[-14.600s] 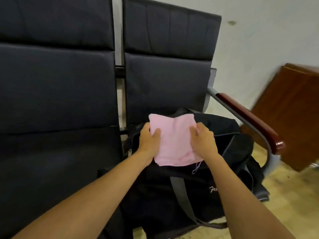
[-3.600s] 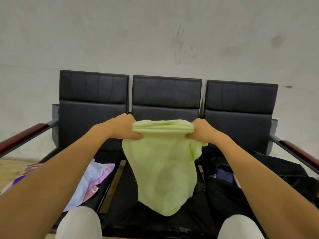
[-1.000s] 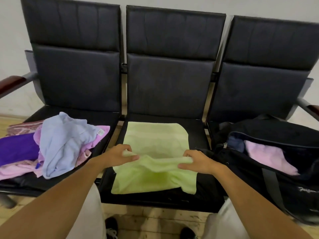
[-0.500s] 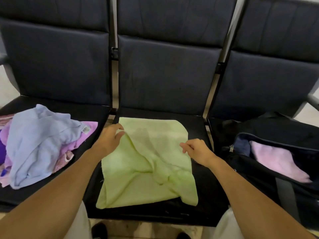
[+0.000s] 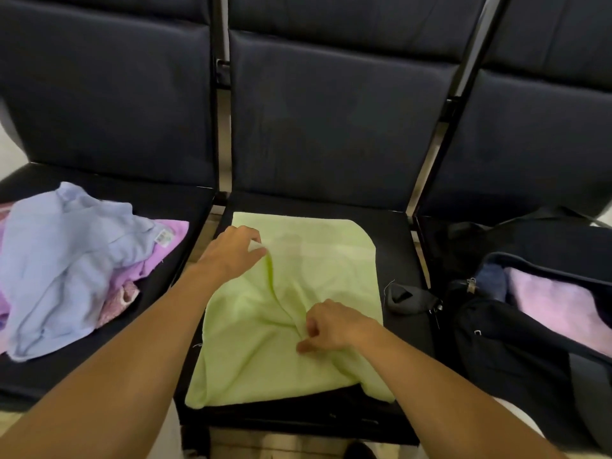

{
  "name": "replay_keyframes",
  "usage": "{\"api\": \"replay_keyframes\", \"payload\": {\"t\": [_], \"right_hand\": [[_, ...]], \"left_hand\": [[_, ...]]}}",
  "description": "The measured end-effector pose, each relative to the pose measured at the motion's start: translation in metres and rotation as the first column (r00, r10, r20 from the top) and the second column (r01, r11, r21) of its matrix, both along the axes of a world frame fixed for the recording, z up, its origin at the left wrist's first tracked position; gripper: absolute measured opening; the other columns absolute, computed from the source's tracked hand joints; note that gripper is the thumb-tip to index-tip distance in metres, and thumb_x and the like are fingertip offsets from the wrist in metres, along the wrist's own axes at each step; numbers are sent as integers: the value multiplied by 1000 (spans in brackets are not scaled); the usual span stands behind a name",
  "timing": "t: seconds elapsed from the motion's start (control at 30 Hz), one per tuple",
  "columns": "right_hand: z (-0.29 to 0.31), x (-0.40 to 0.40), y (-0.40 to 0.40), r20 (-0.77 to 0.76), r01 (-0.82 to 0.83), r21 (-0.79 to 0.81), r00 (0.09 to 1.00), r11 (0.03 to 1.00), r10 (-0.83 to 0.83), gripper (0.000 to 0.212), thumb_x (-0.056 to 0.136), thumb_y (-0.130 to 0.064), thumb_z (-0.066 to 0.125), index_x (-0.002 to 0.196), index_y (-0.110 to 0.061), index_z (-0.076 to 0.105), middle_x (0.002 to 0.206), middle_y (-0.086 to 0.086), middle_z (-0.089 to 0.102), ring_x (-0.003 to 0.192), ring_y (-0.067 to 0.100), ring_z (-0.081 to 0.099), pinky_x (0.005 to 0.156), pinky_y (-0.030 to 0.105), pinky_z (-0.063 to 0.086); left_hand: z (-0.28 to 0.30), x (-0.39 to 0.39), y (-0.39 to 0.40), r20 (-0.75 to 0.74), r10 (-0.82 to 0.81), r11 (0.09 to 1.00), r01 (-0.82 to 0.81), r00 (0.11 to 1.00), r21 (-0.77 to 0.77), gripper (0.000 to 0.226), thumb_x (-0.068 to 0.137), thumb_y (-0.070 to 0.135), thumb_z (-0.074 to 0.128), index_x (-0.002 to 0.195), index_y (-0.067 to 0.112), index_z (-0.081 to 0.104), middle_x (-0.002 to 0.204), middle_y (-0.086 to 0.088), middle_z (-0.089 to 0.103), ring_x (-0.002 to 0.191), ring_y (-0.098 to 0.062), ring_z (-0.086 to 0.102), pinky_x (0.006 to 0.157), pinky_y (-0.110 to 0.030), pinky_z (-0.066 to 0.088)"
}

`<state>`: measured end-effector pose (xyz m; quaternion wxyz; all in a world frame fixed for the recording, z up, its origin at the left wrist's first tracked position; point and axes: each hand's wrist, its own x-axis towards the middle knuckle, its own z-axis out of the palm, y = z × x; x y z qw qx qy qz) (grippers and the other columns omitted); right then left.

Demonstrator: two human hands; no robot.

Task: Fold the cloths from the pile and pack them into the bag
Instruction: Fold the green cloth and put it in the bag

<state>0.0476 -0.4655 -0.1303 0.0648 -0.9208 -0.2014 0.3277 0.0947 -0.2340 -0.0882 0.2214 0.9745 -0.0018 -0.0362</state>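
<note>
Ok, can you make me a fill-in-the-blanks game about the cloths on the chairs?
1. The cloth under both hands is light ____.
2. The green cloth lies on the ____ seat.
3. The black bag, to the right of it, has a ____ cloth showing on top.
4. The top cloth on the pile is pale ____.

Missing words: green; middle; pink; blue

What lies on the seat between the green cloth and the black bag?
In the head view, a small dark grey pouch-like item lies on the seat between the green cloth and the black bag.
</note>
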Motion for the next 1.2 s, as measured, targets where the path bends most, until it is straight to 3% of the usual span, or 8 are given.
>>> {"api": "replay_keyframes", "payload": {"t": [0.23,0.37,0.47,0.53,0.63,0.83,1.03,1.2], "right_hand": [[0,-7,7,133,-100,-181,983,978,125,30,95,-22,53,123,-13,57,125,10,55,112,31,57,81,34,38],[19,13,-7,248,112,-29,963,993,-102,26,94,-23,50,116,-14,58,113,12,57,102,32,57,80,34,42],[30,36,-32,380,376,209,820,903,-429,13,92,-21,48,99,-11,53,85,9,56,78,31,52,63,32,39],[34,48,-50,340,536,442,643,720,-687,9,96,-19,42,98,-14,50,83,9,57,77,31,55,59,34,41],[35,57,-65,316,569,567,518,596,-795,11,100,-18,37,96,-20,47,84,3,56,83,28,58,67,39,50],[30,94,-77,472,515,370,613,773,-634,16,99,-13,42,102,-10,58,89,9,66,79,27,61,69,39,55],[13,149,-87,485,554,335,592,762,-644,18,103,-16,39,113,-14,54,98,12,61,88,31,60,72,41,54],[-2,173,-82,494,489,309,650,815,-578,10,99,-16,49,92,-12,54,93,6,63,78,24,62,66,39,55]], "left_hand": [[0,-4,9,-17,32,999,-32,999,4,27,93,40,58,109,19,64,101,-3,61,94,-25,59,79,-37,49],[-1,-1,14,-26,69,997,-68,997,33,24,97,29,53,115,15,63,115,-10,62,101,-30,59,79,-38,48],[-1,4,17,43,125,988,-129,991,85,24,98,26,52,115,11,61,116,-11,63,102,-31,60,86,-41,48],[-3,10,18,118,167,974,-182,979,132,26,100,28,49,117,10,58,117,-11,61,107,-31,58,90,-43,43],[-8,19,14,182,170,968,-199,968,155,27,102,25,44,120,9,57,120,-11,59,110,-31,56,91,-43,39],[-26,46,9,247,232,941,-282,941,189,21,98,14,48,111,11,64,121,-10,58,104,-32,59,85,-41,39],[-36,83,-5,207,273,910,-323,939,262,21,95,8,48,115,12,54,101,-8,67,97,-26,63,88,-38,43],[-61,100,-6,139,272,943,-292,952,160,22,96,8,53,117,11,56,116,-11,63,107,-27,58,85,-36,45]]}}
